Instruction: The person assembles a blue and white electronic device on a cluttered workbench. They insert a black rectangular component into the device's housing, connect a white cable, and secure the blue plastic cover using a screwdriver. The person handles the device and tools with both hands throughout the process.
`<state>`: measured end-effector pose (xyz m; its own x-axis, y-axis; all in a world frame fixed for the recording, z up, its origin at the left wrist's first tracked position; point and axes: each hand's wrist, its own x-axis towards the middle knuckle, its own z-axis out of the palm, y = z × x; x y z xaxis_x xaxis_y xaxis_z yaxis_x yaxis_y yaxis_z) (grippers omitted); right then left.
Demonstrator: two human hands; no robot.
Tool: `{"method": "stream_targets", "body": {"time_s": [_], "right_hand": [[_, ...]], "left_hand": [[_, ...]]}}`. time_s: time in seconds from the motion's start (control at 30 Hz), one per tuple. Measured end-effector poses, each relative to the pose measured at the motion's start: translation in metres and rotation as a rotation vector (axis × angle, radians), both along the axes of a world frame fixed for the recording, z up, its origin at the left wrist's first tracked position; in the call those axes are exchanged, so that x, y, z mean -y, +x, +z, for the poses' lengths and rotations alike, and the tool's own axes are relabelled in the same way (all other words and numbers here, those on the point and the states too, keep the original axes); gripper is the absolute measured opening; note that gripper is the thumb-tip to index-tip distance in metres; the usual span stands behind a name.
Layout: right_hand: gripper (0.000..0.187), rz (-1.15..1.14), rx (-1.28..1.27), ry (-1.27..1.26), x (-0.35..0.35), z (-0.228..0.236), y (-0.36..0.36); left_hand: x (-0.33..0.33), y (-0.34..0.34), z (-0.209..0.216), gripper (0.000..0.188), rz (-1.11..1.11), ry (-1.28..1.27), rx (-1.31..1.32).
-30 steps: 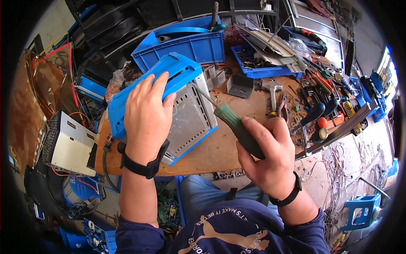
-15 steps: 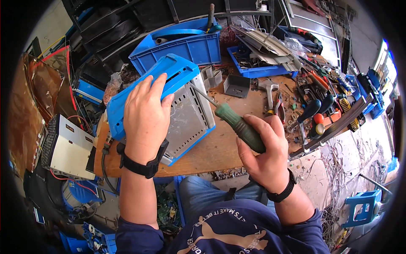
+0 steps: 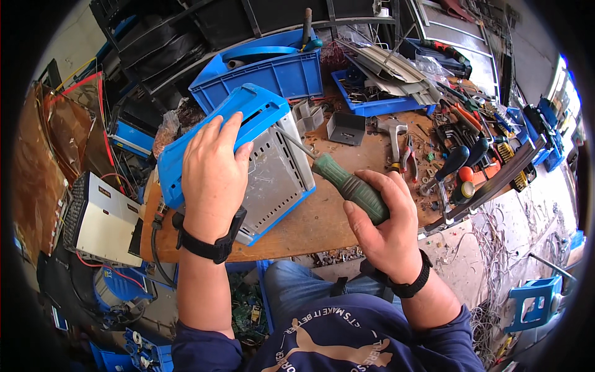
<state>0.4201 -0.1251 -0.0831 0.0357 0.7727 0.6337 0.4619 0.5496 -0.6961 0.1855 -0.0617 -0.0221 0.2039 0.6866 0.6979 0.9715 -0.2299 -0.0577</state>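
Observation:
A metal case (image 3: 271, 177) with slotted grey sides and blue plastic ends stands tilted on the wooden bench. My left hand (image 3: 214, 164) lies flat over its upper blue end panel (image 3: 257, 102), fingers stretched out and thumb by the inner edge. My right hand (image 3: 390, 217) is closed around the green handle of a screwdriver (image 3: 350, 189). Its shaft slants up to the left, and the tip meets the case just under the blue panel. The exact spot of contact is too small to make out.
Behind the case stands a blue crate (image 3: 266, 77). A small dark metal box (image 3: 346, 128), a hammer (image 3: 393, 139) and pliers (image 3: 409, 155) lie to its right. A blue tray (image 3: 384, 108) holds metal strips; more tools crowd the bench's right side.
The case's upper end has dipped slightly toward me. The screwdriver handle and my right hand have shifted a little to the left; both hands keep their contact.

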Motion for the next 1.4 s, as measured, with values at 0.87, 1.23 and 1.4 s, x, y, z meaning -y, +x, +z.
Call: {"method": "stream_targets", "body": {"time_s": [0.87,1.23,1.4], "right_hand": [[0.032,0.433,-0.891,-0.929,0.014,0.053,-0.01],[0.046,0.046,0.394,0.074,0.006,0.042,-0.014],[0.057,0.017,0.671,0.125,0.012,0.058,-0.005]], "left_hand": [[-0.002,0.003,-0.003,0.053,0.041,0.052,-0.022],[-0.003,0.001,-0.005,0.049,0.017,0.086,-0.022],[-0.001,0.0,-0.005,0.053,0.016,0.064,-0.033]]}}
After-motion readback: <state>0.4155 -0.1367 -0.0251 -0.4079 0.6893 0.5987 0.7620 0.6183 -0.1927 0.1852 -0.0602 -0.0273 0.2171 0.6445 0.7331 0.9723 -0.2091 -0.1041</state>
